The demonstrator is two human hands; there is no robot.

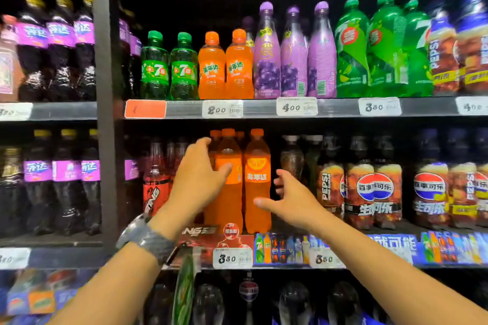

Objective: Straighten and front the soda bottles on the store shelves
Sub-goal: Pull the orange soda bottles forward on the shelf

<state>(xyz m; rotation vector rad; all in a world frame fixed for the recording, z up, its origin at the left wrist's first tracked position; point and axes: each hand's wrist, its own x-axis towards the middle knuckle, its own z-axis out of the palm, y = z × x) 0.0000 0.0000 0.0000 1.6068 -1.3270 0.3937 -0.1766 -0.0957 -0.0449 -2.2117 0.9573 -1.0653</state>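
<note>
Two tall orange soda bottles stand at the front of the middle shelf, with more orange caps behind them. My left hand (pixel 198 177) grips the left orange bottle (pixel 229 200), thumb across its label and fingers reaching round its left side near the shoulder. My right hand (pixel 290 195) is spread beside the right orange bottle (pixel 257 166). Its thumb tip lies against that bottle's lower front and its fingers are apart from the bottle's right side. The right bottle's label faces forward.
Red Sting bottles (pixel 155 182) stand left of the orange ones, dark Pepsi bottles (pixel 375 192) right. The upper shelf (pixel 338 107) carries green, orange and purple bottles. A dark upright post (pixel 103 113) divides the bays. Price tags line the lower shelf edge (pixel 232 258).
</note>
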